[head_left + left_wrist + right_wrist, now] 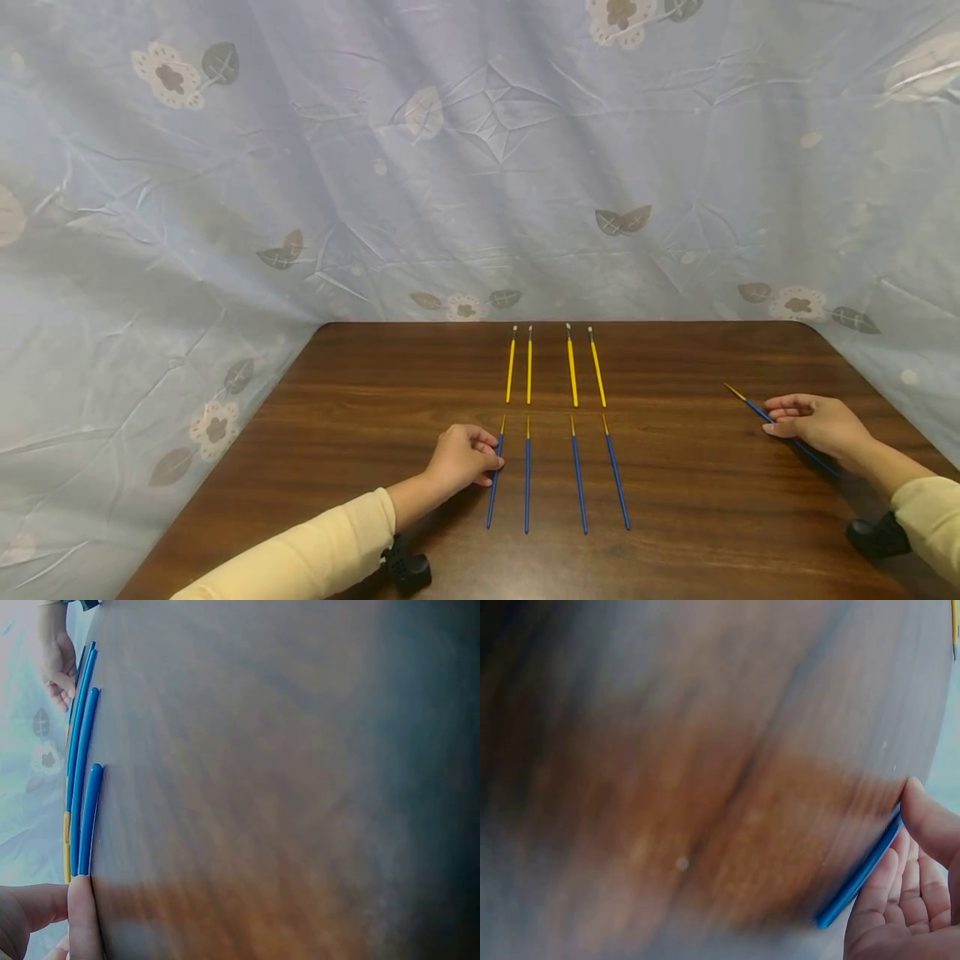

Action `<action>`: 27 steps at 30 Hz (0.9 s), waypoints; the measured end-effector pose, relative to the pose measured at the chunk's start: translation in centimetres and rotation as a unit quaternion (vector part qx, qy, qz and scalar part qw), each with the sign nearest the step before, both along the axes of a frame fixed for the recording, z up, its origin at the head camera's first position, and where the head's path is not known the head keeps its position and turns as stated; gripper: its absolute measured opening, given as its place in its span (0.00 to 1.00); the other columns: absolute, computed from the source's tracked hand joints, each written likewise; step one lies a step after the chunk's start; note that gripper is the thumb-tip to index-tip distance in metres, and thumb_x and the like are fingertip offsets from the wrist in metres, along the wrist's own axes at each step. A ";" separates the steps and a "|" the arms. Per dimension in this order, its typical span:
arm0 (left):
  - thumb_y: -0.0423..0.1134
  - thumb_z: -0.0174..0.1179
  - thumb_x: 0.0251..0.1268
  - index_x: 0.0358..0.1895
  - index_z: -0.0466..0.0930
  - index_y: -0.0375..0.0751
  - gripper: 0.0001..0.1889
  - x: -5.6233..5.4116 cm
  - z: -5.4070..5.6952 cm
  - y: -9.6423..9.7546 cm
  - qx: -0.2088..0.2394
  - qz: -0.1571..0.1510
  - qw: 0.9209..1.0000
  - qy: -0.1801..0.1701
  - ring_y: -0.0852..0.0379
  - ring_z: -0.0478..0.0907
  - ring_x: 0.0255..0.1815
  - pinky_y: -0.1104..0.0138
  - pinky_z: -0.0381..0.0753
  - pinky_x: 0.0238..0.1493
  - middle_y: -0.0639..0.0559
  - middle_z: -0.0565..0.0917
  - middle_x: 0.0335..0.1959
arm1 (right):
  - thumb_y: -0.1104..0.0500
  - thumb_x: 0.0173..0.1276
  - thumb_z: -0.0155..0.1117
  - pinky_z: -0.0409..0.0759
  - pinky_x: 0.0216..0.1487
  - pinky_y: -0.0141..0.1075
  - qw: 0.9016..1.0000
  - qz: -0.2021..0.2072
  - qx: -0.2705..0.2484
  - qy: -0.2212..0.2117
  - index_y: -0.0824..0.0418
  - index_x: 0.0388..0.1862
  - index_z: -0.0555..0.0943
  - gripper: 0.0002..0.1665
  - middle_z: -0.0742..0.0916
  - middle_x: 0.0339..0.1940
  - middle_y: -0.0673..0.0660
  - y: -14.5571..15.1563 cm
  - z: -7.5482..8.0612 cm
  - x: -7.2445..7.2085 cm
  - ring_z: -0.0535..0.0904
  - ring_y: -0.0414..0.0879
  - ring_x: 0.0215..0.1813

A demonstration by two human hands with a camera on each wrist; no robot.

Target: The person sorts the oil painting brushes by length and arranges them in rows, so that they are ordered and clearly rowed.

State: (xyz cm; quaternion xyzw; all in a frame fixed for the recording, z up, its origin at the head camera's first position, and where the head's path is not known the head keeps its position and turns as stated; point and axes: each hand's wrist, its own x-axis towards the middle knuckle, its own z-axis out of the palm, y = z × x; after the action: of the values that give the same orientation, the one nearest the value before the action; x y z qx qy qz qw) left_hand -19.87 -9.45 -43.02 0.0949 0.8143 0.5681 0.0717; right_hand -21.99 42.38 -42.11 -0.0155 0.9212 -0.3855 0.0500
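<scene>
On the left, my left hand (459,457) pinches the leftmost blue-handled paintbrush (491,507) of a row, its thumb and fingers around the upper handle. The brush lies along the table, tip pointing away, partly hidden by the fingertips. Three more blue-handled paintbrushes (527,483) lie to its right, spread side by side. At the far right, my right hand (821,427) holds another blue-handled paintbrush (756,410) between thumb and fingers. Its yellowish tip points up and left; the blue handle end (840,904) sticks out below the fingers in the right wrist view.
Behind the blue row, several yellow-handled paintbrushes (573,371) with pale bristles lie in a matching row near the back edge. The brown wooden table (360,392) meets a hanging flowered curtain (480,208) at the back and sides.
</scene>
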 end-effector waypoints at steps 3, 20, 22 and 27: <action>0.20 0.67 0.50 0.39 0.79 0.22 0.12 0.0 -0.1 0.0 -0.002 -0.001 1.000 0.002 0.58 0.80 0.20 0.64 0.85 0.21 0.46 0.81 0.24 | 0.49 0.63 0.71 0.78 0.37 0.26 1.000 -0.004 0.006 0.000 0.79 0.58 0.72 0.39 0.84 0.47 0.63 -0.1 -0.1 0.0 0.77 0.31 0.37; 0.20 0.67 0.51 0.39 0.79 0.22 0.11 0.0 0.1 -0.1 -0.005 0.003 1.000 -0.003 0.57 0.80 0.20 0.64 0.85 0.21 0.46 0.81 0.24 | 0.50 0.64 0.70 0.73 0.37 0.31 0.999 -0.026 0.020 0.006 0.76 0.54 0.76 0.33 0.87 0.38 0.55 -0.3 0.0 -0.7 0.78 0.36 0.36; 0.20 0.67 0.51 0.39 0.80 0.22 0.11 0.0 0.0 -0.1 -0.005 0.003 1.000 -0.003 0.57 0.80 0.21 0.64 0.85 0.21 0.46 0.80 0.24 | 0.50 0.64 0.70 0.73 0.38 0.33 0.999 -0.027 0.023 0.007 0.76 0.54 0.77 0.33 0.87 0.38 0.54 -0.3 0.1 -0.7 0.78 0.37 0.36; 0.21 0.67 0.51 0.40 0.80 0.22 0.11 -0.1 -0.1 -0.1 -0.005 0.003 1.000 -0.005 0.57 0.80 0.21 0.64 0.85 0.21 0.46 0.81 0.24 | 0.51 0.65 0.69 0.77 0.42 0.43 0.999 -0.028 0.022 0.002 0.77 0.54 0.77 0.31 0.87 0.36 0.54 -0.2 0.4 -0.7 0.77 0.37 0.36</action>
State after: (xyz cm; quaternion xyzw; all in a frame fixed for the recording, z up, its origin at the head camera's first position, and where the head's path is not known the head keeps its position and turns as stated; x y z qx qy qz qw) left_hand -19.99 -9.50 -43.15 0.0893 0.8171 0.5645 0.0749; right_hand -22.72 42.19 -41.70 0.0110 0.9298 -0.3659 0.0375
